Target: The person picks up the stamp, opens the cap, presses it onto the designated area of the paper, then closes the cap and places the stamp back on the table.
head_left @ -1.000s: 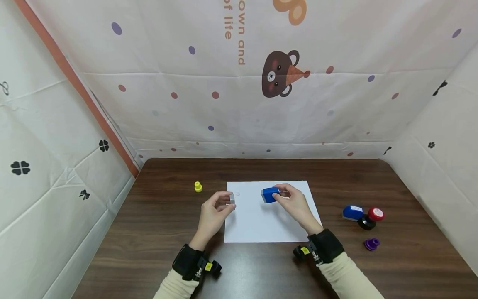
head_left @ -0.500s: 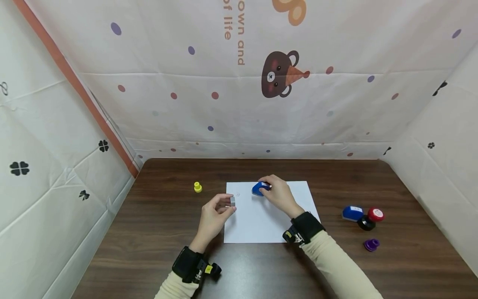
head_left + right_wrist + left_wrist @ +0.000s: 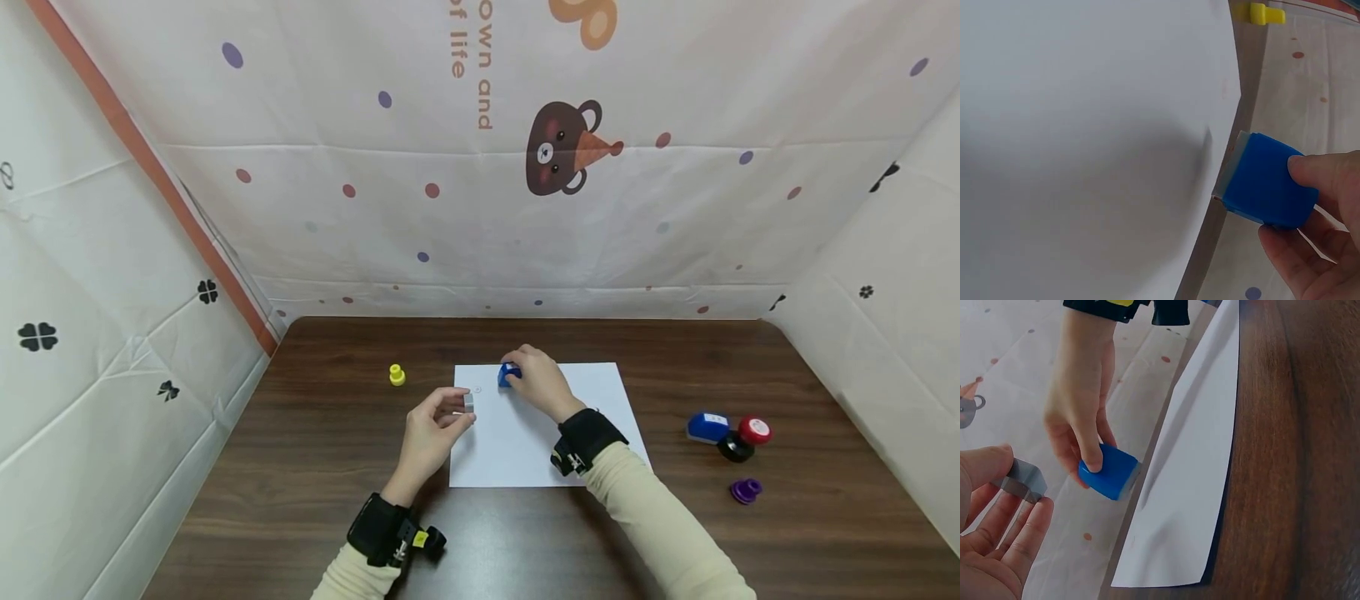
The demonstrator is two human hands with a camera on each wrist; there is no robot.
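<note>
Near the far edge of the white paper (image 3: 480, 454), my right hand (image 3: 542, 387) pinches a blue stamp (image 3: 505, 375) between thumb and fingers. The right wrist view shows the blue stamp (image 3: 1269, 181) with its pale stamping face towards the sheet and a gap between them. My left hand (image 3: 426, 437) stays at the paper's left edge, holding a small grey translucent cap (image 3: 1024, 479) between thumb and fingertips. A faint small round mark (image 3: 477, 389) lies on the paper near its upper left corner, just left of the stamp.
A yellow stamp (image 3: 397, 375) stands left of the paper on the dark wooden table (image 3: 300, 467). At the right sit another blue stamp (image 3: 708, 427), a red-topped one (image 3: 754, 430), a black round piece (image 3: 737, 447) and a purple stamp (image 3: 746, 491). Printed cloth (image 3: 337, 233) hangs behind.
My right hand has carried the blue stamp leftwards and farther away, from above the paper's middle right to near its upper left. The left hand with the cap has stayed almost still.
</note>
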